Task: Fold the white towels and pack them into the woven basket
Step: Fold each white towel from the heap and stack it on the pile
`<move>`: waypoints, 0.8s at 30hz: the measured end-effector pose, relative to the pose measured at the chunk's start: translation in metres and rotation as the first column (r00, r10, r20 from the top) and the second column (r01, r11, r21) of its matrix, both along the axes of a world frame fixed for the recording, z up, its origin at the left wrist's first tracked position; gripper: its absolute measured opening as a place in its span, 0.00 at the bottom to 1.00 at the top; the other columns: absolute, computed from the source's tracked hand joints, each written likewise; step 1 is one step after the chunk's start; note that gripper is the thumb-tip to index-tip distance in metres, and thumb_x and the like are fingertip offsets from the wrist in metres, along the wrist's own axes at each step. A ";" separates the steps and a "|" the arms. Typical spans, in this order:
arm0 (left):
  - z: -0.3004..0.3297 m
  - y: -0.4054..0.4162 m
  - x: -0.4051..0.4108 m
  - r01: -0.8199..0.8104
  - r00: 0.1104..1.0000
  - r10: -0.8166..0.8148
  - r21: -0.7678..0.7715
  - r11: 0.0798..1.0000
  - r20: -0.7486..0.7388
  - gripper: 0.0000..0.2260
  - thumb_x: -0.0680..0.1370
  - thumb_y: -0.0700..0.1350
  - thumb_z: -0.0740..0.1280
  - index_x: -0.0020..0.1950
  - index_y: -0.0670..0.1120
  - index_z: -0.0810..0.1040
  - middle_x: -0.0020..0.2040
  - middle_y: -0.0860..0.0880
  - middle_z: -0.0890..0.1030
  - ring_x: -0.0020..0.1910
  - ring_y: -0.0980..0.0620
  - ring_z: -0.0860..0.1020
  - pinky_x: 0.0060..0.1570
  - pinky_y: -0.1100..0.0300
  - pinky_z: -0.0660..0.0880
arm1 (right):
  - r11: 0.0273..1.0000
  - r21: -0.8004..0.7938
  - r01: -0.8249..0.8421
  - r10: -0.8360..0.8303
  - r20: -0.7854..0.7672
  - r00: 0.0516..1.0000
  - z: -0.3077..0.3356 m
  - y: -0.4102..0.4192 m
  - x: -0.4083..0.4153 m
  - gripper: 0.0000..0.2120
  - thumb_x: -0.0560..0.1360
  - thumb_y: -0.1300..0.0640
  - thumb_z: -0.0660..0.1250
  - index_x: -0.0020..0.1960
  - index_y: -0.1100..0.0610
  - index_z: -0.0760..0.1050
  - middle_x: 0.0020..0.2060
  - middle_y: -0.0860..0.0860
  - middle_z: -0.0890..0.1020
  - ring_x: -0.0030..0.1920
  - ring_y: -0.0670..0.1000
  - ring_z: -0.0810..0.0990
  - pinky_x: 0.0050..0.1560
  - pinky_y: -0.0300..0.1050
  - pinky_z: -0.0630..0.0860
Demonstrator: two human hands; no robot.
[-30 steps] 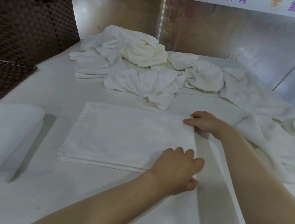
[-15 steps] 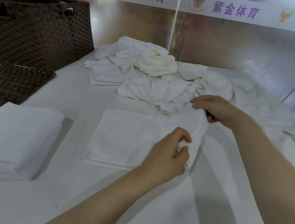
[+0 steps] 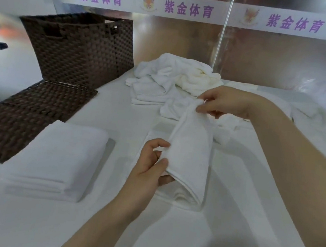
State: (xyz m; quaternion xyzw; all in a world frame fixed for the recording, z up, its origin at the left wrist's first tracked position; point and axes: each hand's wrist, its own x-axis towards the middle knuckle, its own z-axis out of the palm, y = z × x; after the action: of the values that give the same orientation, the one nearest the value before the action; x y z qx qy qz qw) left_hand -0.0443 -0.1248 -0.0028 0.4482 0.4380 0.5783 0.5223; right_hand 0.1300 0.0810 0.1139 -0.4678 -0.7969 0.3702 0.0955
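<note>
A white towel point(image 3: 191, 147) is lifted at its right edge and folding over leftward above the table. My left hand point(image 3: 150, 166) pinches its near corner and my right hand point(image 3: 221, 102) pinches its far corner. A folded stack of white towels point(image 3: 56, 160) lies at the near left. A heap of unfolded white towels point(image 3: 183, 77) lies behind. The dark brown woven basket point(image 3: 81, 51) stands at the far left, and its flat woven lid point(image 3: 27, 112) lies in front of it.
The table has a white cloth cover point(image 3: 105, 228). More crumpled white towels point(image 3: 316, 128) spread along the right side. A shiny panel wall with a purple-lettered banner point(image 3: 191, 9) closes the back.
Both hands took hold of the flat towel's right edge, lifted it and carried it leftward over the rest. The view has shifted, bringing the basket into sight.
</note>
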 end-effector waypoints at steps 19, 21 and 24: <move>-0.056 -0.001 -0.073 -0.427 0.537 0.341 0.099 0.899 -0.771 0.06 0.80 0.39 0.59 0.52 0.50 0.67 0.30 0.51 0.71 0.28 0.54 0.70 0.27 0.63 0.61 | 0.969 0.169 -0.181 0.161 0.125 0.979 -0.133 0.019 -0.115 0.14 0.81 0.45 0.61 0.58 0.53 0.73 0.55 0.50 0.78 0.56 0.53 0.75 0.52 0.45 0.67; -0.058 -0.002 -0.074 -0.416 0.450 0.313 0.114 0.902 -0.837 0.06 0.78 0.38 0.60 0.51 0.48 0.67 0.30 0.52 0.71 0.32 0.52 0.71 0.28 0.63 0.59 | 0.961 0.206 -0.185 0.155 0.151 0.976 -0.138 0.016 -0.117 0.13 0.81 0.44 0.60 0.59 0.51 0.71 0.52 0.49 0.78 0.54 0.53 0.76 0.51 0.46 0.70; -0.059 -0.001 -0.077 -0.356 0.248 0.226 0.128 0.925 -0.942 0.05 0.75 0.41 0.62 0.50 0.47 0.69 0.35 0.53 0.72 0.37 0.49 0.72 0.34 0.61 0.65 | 0.928 0.303 -0.217 0.146 0.241 0.960 -0.147 0.010 -0.117 0.16 0.82 0.43 0.56 0.64 0.51 0.68 0.49 0.53 0.80 0.48 0.55 0.78 0.47 0.49 0.74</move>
State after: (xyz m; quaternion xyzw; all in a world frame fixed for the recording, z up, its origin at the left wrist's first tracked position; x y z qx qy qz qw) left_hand -0.1213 -0.1254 -0.0615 0.5813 0.7656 0.2656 0.0734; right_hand 0.0127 0.0911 -0.0328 -0.4065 -0.8927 0.1881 0.0504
